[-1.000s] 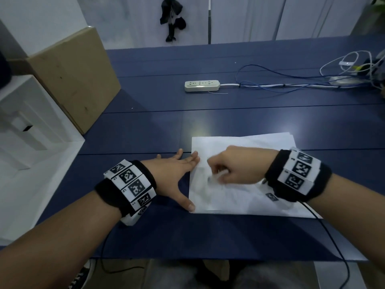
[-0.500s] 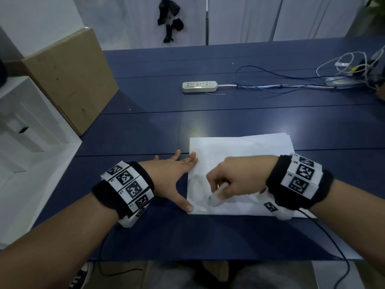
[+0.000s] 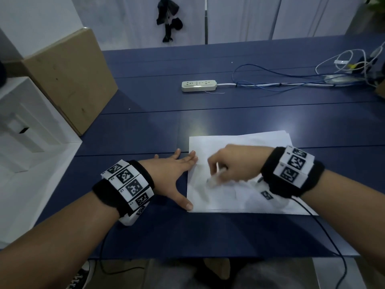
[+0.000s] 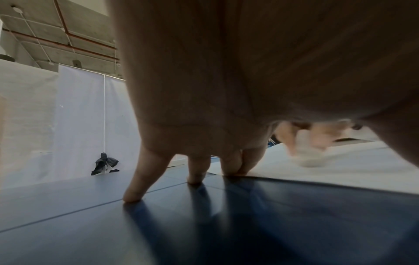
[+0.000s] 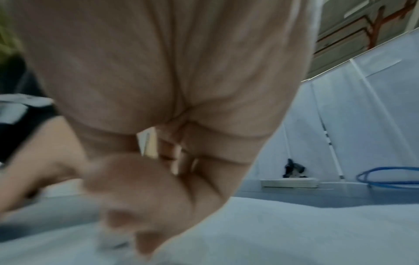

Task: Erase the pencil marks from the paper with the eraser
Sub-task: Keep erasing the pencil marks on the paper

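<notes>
A white sheet of paper (image 3: 239, 147) lies on the blue table (image 3: 229, 119) near its front edge, with faint grey pencil smudges (image 3: 200, 190) at its left part. My right hand (image 3: 231, 167) grips a white eraser (image 3: 213, 181) whose tip touches the sheet; both are motion-blurred. The eraser (image 4: 308, 154) also shows, blurred, in the left wrist view. My left hand (image 3: 177, 176) lies flat with spread fingers, fingertips (image 4: 233, 170) and thumb pressing the paper's left edge. In the right wrist view my curled right hand (image 5: 158, 179) hides most of the eraser.
A white power strip (image 3: 199, 86) with blue and white cables (image 3: 291, 80) lies further back on the table. A cardboard box (image 3: 68, 80) and white shelving (image 3: 25, 138) stand at the left. A black cable (image 3: 325, 232) trails from my right wrist over the table's front edge.
My right hand with the eraser went from mid-sheet down toward the paper's near edge, then back up to mid-height. The left hand has stayed put on the paper's edge.
</notes>
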`<state>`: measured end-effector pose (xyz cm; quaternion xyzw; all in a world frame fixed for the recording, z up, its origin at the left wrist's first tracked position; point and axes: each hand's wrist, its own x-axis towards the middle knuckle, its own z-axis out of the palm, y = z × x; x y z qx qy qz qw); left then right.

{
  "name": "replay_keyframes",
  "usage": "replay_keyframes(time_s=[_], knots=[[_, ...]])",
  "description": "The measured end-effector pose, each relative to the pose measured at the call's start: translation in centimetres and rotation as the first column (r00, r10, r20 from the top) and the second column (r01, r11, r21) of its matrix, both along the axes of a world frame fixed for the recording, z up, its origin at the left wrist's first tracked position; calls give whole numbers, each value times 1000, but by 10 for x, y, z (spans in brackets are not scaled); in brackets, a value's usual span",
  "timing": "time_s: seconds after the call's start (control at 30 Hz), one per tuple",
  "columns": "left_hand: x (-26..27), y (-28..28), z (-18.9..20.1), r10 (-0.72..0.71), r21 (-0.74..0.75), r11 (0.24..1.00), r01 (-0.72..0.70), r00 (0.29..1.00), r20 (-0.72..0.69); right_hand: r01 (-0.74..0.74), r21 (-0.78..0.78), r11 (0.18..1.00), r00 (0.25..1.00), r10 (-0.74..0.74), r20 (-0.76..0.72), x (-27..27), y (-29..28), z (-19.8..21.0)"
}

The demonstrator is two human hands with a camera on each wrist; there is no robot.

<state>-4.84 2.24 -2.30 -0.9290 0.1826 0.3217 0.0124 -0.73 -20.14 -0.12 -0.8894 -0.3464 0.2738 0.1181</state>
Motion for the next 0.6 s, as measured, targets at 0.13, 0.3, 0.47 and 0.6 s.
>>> replay_keyframes(time_s=[0.13, 0.3, 0.47, 0.6], knots=[[0, -1, 2, 9, -28, 1000, -9, 1000, -2, 101, 11, 995, 973, -102, 206, 16, -4, -3], [0, -1, 0, 8, -32, 999, -7, 1000, 11, -116, -53, 992, 983, 107, -149, -10, -5, 3], [0, -2, 3, 3, -19, 1000, -2, 1000, 3, 126, 5, 992, 977, -125, 173, 25, -4, 0], [-2, -3, 3, -4, -6, 1000, 4, 1000, 17, 20, 33, 999, 987, -25, 156, 15, -8, -2]])
